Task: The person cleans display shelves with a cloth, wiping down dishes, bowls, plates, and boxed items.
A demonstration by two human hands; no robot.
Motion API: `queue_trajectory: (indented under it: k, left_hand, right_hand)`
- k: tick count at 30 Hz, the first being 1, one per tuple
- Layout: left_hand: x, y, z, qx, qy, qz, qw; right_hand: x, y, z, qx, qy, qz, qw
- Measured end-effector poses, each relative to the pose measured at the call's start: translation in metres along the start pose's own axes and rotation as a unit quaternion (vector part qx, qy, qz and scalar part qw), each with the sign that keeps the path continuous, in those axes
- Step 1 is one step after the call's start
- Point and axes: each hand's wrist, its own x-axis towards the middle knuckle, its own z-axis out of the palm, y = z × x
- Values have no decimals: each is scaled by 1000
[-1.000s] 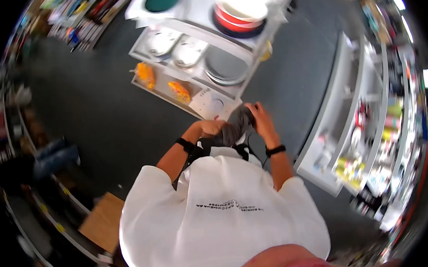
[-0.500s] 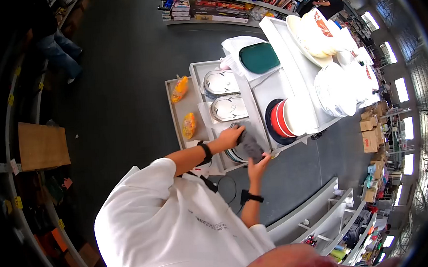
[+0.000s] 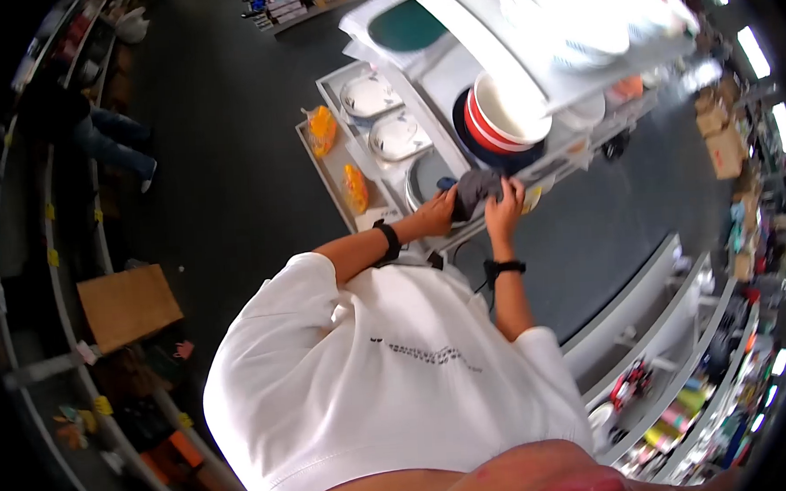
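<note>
I have the dark grey cloth [image 3: 479, 193] bunched by the shelf unit [image 3: 443, 72], my left grip [image 3: 436, 215] pinching its eight-o'clock side, my right grip [image 3: 506, 209] its three-o'clock side. From it, red-and-white bowls [image 3: 513, 119] sit at one o'clock, grey plates [image 3: 425, 174] at ten.

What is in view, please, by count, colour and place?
Display stand: 1, white, ahead
Cloth: 1, grey, held, centre
Orange items: 2, orange, lowest tier
Patterned dishes: at least 2, white, second tier
Green tray: 1, green, third tier
Bowls: at least 2, red and white, third tier
White dishes: several, white, top tier
Cardboard: 1, brown, left
Other person: 1, blue trousers, left
Shelving: several tiers, pale, right
Shirt: 1, white, worn
Wristbands: 2, black, wrists
Left hand, right hand: 1 each, bare, gripping cloth
</note>
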Motion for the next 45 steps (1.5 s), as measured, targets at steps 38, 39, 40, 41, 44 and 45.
queue_trajectory:
  k: [38, 39, 40, 41, 44, 45]
  left_hand:
    - [19, 59, -66, -3, 184, -52, 982]
    - [30, 51, -67, -3, 204, -52, 978]
    - [35, 38, -75, 4, 212, -56, 976]
    - [41, 44, -93, -6, 231, -85, 969]
    - [70, 28, -120, 87, 245, -46, 965]
    - [73, 25, -120, 84, 246, -45, 964]
  right_hand:
    - [-4, 17, -32, 1, -137, 99, 986]
    - [1, 22, -40, -13, -143, 67, 987]
    - [0, 22, -41, -17, -150, 47, 987]
    - [6, 27, -40, -22, -152, 41, 987]
    - [24, 31, -42, -38, -179, -9, 983]
    - [27, 26, -44, -47, -184, -6, 982]
